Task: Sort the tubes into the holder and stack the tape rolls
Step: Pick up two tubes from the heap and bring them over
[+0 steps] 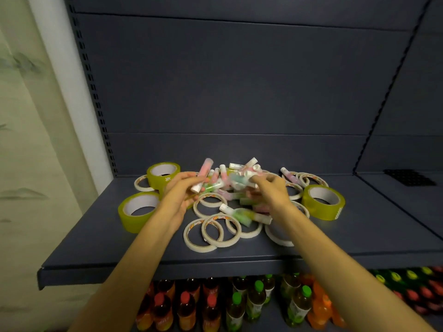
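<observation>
Both hands at frame centre: left hand holds a pink tube; right hand pinches blurred tubes.

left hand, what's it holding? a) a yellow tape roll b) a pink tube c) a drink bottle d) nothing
b: the left hand has its fingers curled round a pink tube with a white cap, raised above the pile on the shelf.
</observation>
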